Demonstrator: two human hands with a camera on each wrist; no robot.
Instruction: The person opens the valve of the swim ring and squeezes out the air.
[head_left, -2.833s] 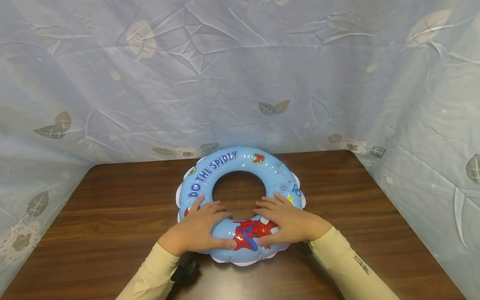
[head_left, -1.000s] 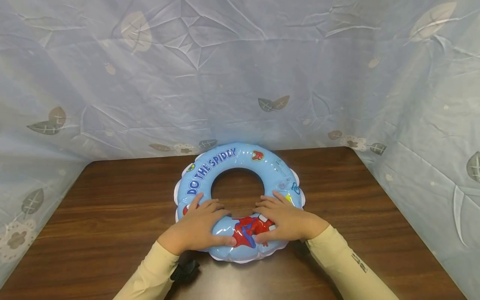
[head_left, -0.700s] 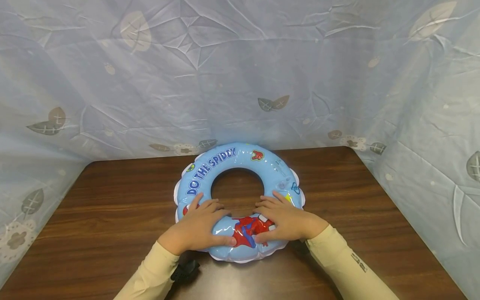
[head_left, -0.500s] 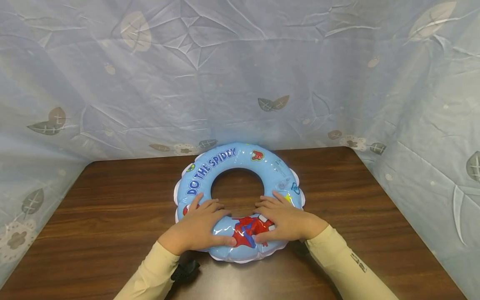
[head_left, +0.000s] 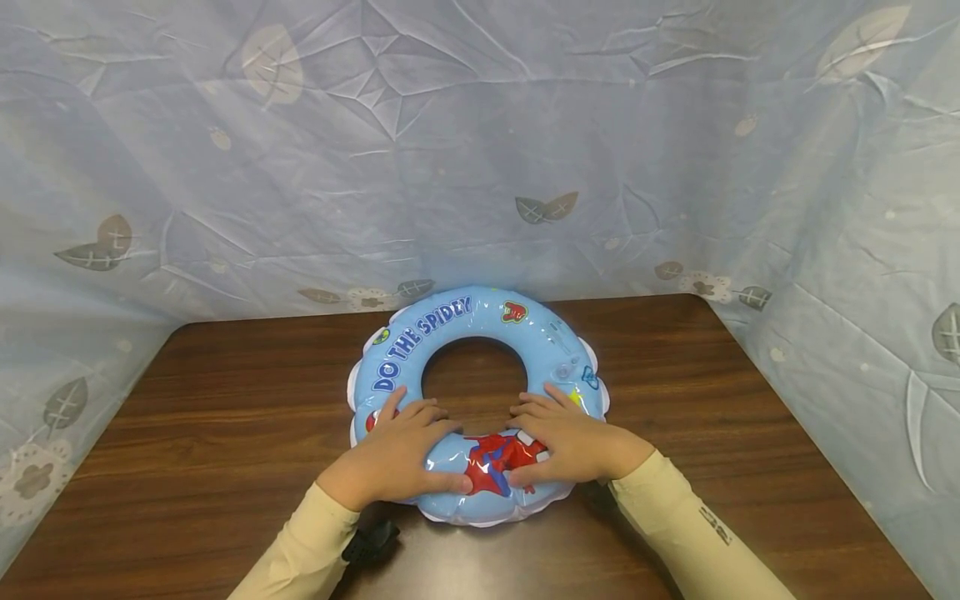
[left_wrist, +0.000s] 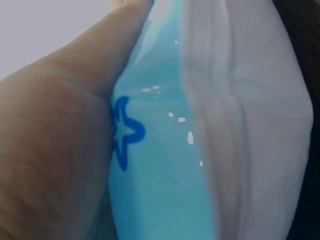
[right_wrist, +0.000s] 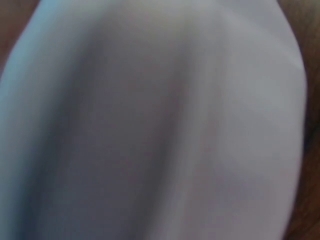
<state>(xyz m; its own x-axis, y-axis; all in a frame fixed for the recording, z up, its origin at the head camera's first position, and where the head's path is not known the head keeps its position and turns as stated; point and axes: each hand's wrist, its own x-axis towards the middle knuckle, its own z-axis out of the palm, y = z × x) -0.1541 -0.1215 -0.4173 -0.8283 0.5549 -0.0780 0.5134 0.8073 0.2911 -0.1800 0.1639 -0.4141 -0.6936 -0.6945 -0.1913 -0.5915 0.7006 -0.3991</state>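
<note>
A light blue inflatable swim ring (head_left: 487, 315) with "DO THE SPIDEY" lettering, red cartoon prints and a white scalloped edge lies flat on the table. My left hand (head_left: 393, 457) rests over its near left part, fingers spread across the tube and thumb pointing inward. On the near right part lies my right hand (head_left: 576, 442), its fingertips at the inner rim and its thumb beside the red figure. The left wrist view has the left hand (left_wrist: 55, 130) against the tube, near a blue star print. Blurred white edging of the ring (right_wrist: 240, 125) fills the right wrist view.
The dark wood-grain table (head_left: 225, 400) extends on both sides of the ring. A pale curtain (head_left: 465, 150) with leaf prints hangs behind it and along both sides. A black strap device (head_left: 371, 542) sits under the left wrist.
Since the oldest frame the whole scene has shifted very slightly in the head view. Both hands have kept their places on the swim ring.
</note>
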